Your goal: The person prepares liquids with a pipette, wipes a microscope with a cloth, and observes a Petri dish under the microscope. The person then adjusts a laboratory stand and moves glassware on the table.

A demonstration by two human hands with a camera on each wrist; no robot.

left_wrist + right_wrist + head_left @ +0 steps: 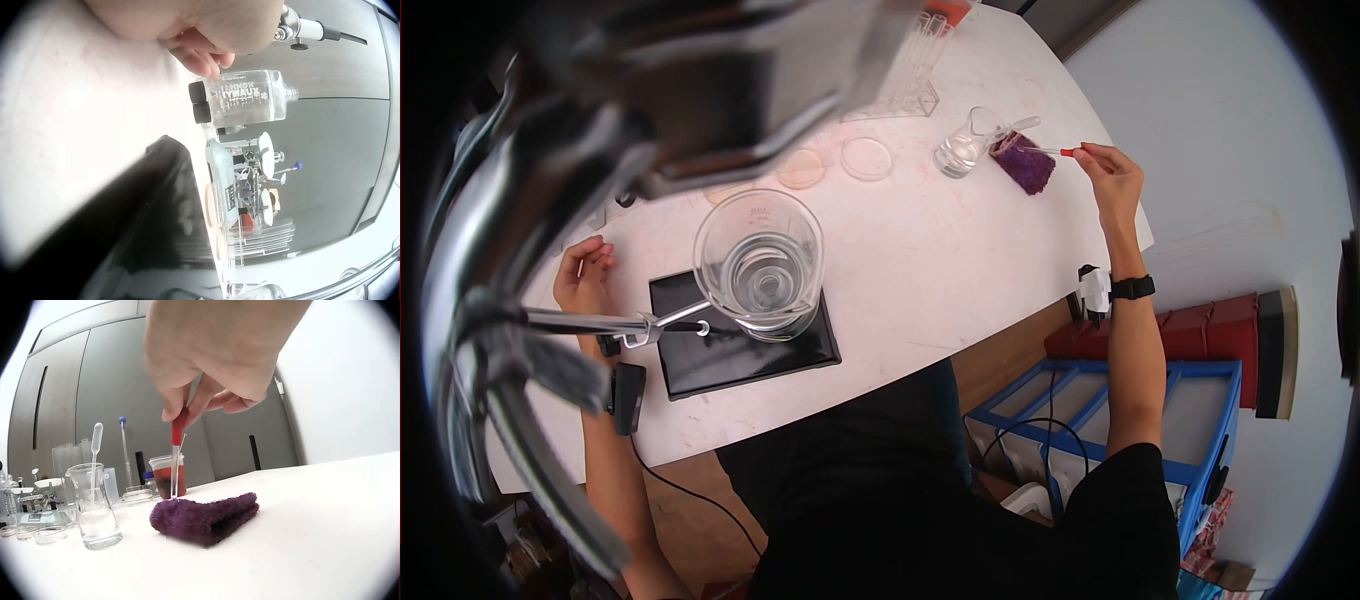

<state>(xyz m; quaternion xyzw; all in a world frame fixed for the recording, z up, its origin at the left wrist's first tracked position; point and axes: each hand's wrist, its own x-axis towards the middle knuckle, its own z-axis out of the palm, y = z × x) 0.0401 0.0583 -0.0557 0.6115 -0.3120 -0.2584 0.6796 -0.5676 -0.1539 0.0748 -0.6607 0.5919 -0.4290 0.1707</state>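
Note:
With thumb and fingers, my right hand [1112, 180] pinches the red rubber bulb of a glass dropper [178, 434]. The dropper points down, its tip right at the top of a folded purple cloth [203, 519]. Beside the cloth stands a small glass beaker [97, 531] of clear liquid, with a plastic pipette [96, 440] leaning in it. At the left of the table my left hand [585, 278] lies with fingers loosely curled, holding nothing. Nearest to it are a black base plate [745, 365] and, in the left wrist view, a clear bottle [247, 97].
A large beaker of water [765, 280] sits over the black plate, with a metal clamp arm [590, 322] beside it. Petri dishes [867, 158], a test tube rack [900, 105] and a balance scale [222, 181] stand farther back. A red-filled tub [169, 475] is behind the cloth.

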